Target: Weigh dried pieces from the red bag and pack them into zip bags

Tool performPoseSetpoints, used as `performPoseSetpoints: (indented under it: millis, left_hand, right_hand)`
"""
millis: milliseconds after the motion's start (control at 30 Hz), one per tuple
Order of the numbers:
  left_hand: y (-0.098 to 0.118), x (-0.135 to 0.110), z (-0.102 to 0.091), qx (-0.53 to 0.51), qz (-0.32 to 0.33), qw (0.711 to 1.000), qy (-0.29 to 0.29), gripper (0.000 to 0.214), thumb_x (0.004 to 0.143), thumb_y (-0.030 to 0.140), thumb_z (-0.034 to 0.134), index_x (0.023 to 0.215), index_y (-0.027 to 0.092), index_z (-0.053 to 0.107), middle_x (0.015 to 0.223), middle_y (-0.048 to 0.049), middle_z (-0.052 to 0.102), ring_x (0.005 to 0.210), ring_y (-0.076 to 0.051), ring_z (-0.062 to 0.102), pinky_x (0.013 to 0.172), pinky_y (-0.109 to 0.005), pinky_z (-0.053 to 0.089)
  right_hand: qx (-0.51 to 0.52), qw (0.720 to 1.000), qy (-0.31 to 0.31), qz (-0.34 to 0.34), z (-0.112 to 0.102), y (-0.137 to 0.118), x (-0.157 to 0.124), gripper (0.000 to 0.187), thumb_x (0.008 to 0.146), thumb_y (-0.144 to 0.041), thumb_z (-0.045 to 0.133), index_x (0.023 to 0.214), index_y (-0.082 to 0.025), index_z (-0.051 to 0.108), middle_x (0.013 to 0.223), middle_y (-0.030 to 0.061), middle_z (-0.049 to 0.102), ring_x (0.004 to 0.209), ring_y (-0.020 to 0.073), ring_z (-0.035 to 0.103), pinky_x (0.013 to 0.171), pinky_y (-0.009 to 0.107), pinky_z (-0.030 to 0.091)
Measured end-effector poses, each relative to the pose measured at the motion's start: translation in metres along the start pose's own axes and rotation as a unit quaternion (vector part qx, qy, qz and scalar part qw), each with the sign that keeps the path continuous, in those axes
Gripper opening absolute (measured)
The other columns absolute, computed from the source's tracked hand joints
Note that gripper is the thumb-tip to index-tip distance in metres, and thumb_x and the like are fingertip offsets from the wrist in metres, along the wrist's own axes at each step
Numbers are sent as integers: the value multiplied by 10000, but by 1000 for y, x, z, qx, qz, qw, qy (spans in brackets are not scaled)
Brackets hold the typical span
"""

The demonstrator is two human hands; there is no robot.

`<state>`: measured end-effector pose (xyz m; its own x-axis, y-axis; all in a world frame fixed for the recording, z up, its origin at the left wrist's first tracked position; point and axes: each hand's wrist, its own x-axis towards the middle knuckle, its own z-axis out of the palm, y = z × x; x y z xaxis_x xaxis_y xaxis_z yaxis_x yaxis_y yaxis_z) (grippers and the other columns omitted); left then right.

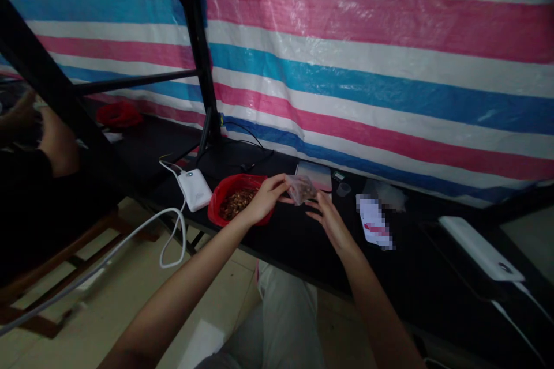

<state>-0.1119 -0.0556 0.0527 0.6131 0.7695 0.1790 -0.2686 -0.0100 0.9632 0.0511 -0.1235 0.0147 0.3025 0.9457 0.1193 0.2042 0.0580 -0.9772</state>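
A small translucent bag (299,190) with something brown inside is held above the black table between my two hands. My left hand (269,195) pinches its left upper edge with thumb and fingers. At the bag's right side, my right hand (329,218) grips the edge between thumb and forefinger, its other fingers stretched out below. Just left of and partly behind my left hand sits a red plastic bag (216,193), opened wide like a bowl. Loose brown pieces (236,204) lie in it; their exact kind is too small to tell.
A white power bank (195,190) with a cable lies left, and a phone (374,223) right. Another white power bank (480,248) is farther right. Clear plastic bags (387,195) lie behind the phone. A black metal post (201,63) rises at back; a person's arm (58,138) shows far left.
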Motion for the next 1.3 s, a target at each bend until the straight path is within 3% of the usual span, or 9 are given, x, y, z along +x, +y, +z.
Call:
performPoseSetpoints:
  millis: [100,233,433,633,800,900,1000,1133,1300]
  left_hand:
    - [16,-5,-25,33,14,999,37,262,728,374,569,828,133,585,813,-22,561,784,-149,548,665,-274,508]
    - [19,-21,-59,76,-3,996,43,254,713,372,583,826,145,593,801,-4,577,767,-139,557,696,-266,490]
    - [21,-41,-95,134,8,989,68,261,721,384,569,776,130,594,753,-12,574,746,-146,554,684,-260,477]
    - [26,-48,-120,327,48,944,24,240,808,286,443,814,138,633,929,-59,592,898,-181,541,866,-303,393]
    - [22,-53,-132,338,49,939,44,410,756,162,443,1165,141,476,1131,-88,546,1055,-200,487,951,-357,334]
    - [17,-51,-133,330,59,941,43,456,770,173,430,1225,148,407,1108,-85,564,1029,-189,507,932,-362,356]
    - [14,-44,-130,361,70,928,68,400,793,263,471,1181,164,455,1098,-82,571,1002,-189,523,909,-350,377]
    - [11,-37,-128,430,106,887,127,286,759,333,551,995,174,580,1015,-66,601,957,-195,539,876,-338,393]
    - [10,-37,-131,458,135,858,189,200,770,339,541,812,169,638,830,-40,644,810,-167,577,761,-282,429]
  right_hand:
    - [98,985,-138,40,23,-10,10,493,863,-502,259,964,-169,608,891,107,670,751,172,632,614,276,505]
    - [128,983,-127,33,54,-21,29,362,817,-463,440,816,-159,638,800,93,676,747,160,631,661,263,509]
    - [194,943,-249,105,82,-26,59,161,752,-317,573,778,-169,632,786,39,675,697,124,629,692,250,501]
    - [151,955,-240,91,91,-37,78,171,687,-207,621,857,-200,637,766,-4,677,635,100,617,602,208,483]
    - [85,966,-242,34,97,-36,91,240,619,-162,657,856,-185,634,788,-8,678,645,108,614,626,229,484]
    - [60,971,-230,-8,104,-33,96,213,599,-119,649,802,-179,634,762,-13,678,681,119,619,694,262,482]
    - [46,964,-254,-67,110,-33,94,207,622,-124,632,820,-184,636,837,4,676,765,133,620,751,276,469]
    - [1,949,-293,-117,112,-39,85,257,679,-184,609,935,-200,618,850,14,670,734,138,620,695,266,474]
    - [-102,951,-230,-182,108,-44,80,185,712,-230,594,888,-206,646,843,13,674,713,139,609,663,252,454]
